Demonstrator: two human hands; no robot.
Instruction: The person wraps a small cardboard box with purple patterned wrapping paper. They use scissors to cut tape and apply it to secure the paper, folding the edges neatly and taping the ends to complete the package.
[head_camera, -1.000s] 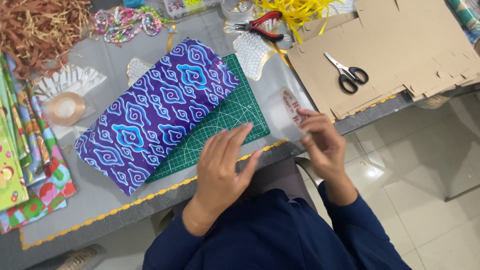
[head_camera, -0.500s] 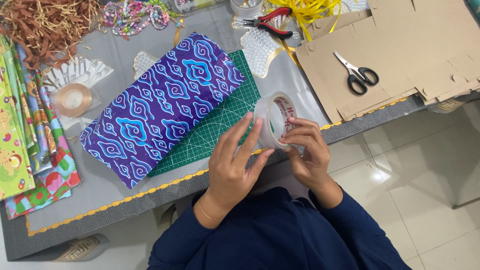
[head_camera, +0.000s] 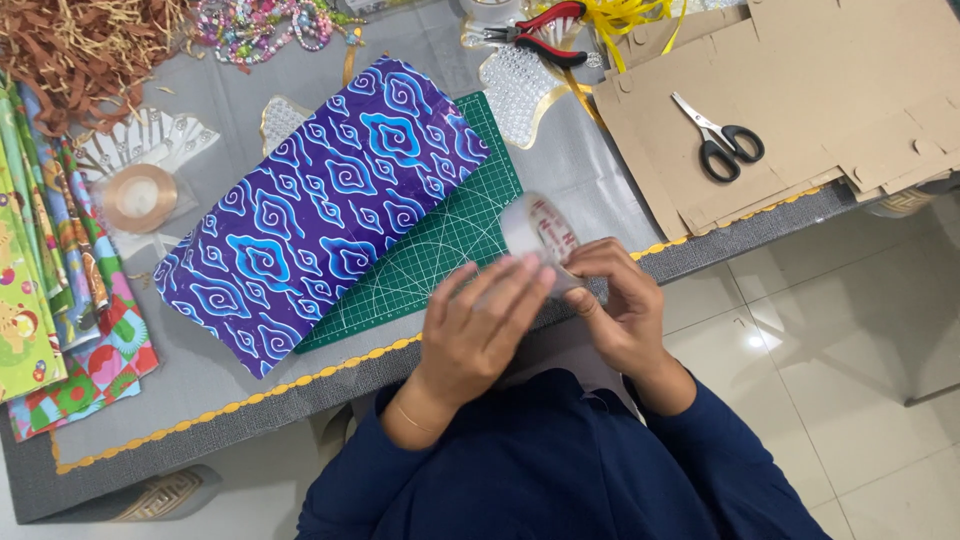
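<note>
A: Where is the roll of clear tape (head_camera: 538, 238) just now?

B: Held up between both hands, just off the near edge of the green cutting mat (head_camera: 440, 250), over the rim of the grey worktop (head_camera: 590, 190). The left hand (head_camera: 478, 325) has its fingers (head_camera: 505, 290) laid across the near face of the roll, closed against it. The right hand (head_camera: 622, 300) has its fingers curled onto the roll's outer band; they are clamped on the roll, though I cannot tell whether a nail has found the loose end.

A: How would it handle, by your reckoning?

B: Light, I judge, and stiff through its core, so it will not crush. The outer wrap looks smooth and slippery, and any freed end would be sticky. Best taken by the two flat sides or through the middle hole, leaving the band free.

A: What lies about the mat?

B: A purple and blue patterned paper parcel (head_camera: 320, 210) lies across its far left part. Beyond the mat's right side, well apart, black-handled scissors (head_camera: 722, 138) rest on flat brown cardboard (head_camera: 800, 90). Left of the mat, past the parcel, sit a copper ribbon spool (head_camera: 140, 197) and colourful wrapping sheets (head_camera: 45, 300).
</note>
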